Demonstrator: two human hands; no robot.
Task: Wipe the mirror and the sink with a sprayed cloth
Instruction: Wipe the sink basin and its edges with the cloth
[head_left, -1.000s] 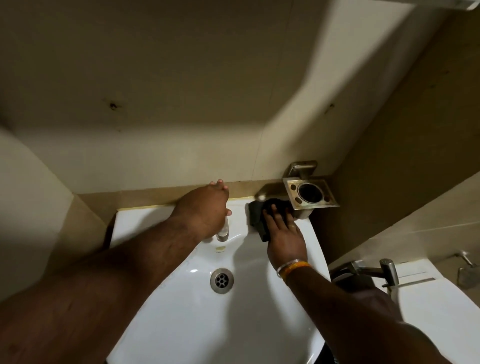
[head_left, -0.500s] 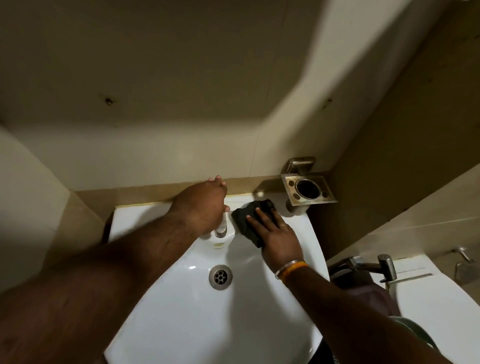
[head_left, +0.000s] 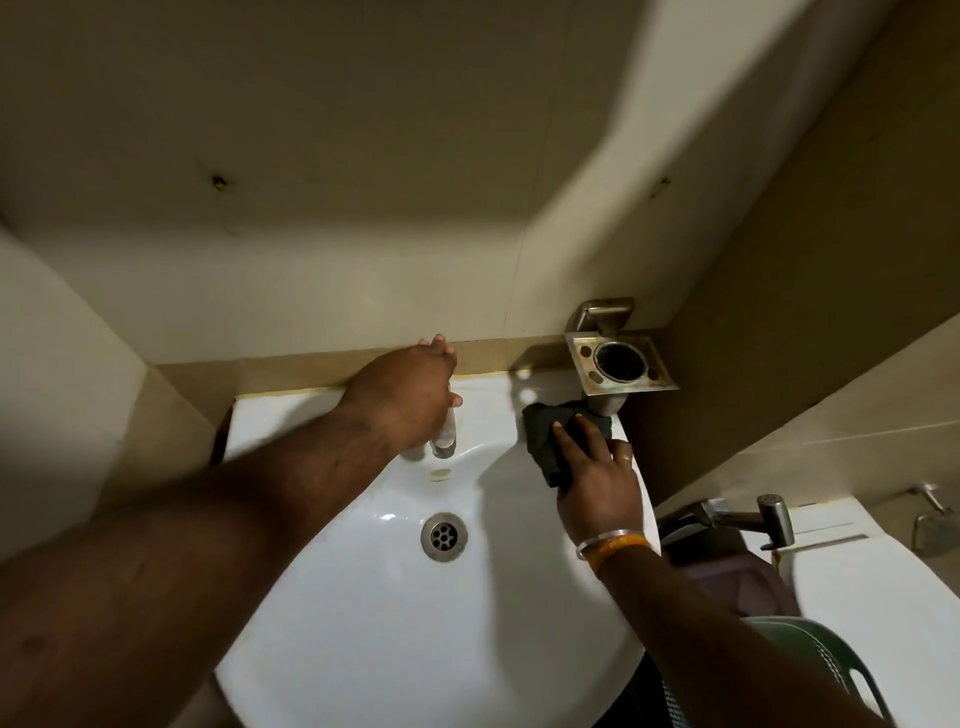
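Right hand (head_left: 597, 483): fingers straight, pressing dark crumpled cloth (head_left: 550, 441) flat on back-right rim of white ceramic sink (head_left: 363, 623), tight under square steel tumbler holder (head_left: 621, 364). Left hand (head_left: 410, 395): fingers curled over chrome tap (head_left: 443, 434) by back wall. Basin open around round metal drain (head_left: 444, 537). No legible writing.

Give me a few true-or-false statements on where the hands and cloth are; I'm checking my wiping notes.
1. The right hand presses the dark cloth on the sink rim. True.
2. The cloth lies over the drain. False: it is at the back right corner, below the metal holder.
3. The left hand rests on the tap. True.
4. The holder has a cup in it. False: its ring looks empty.
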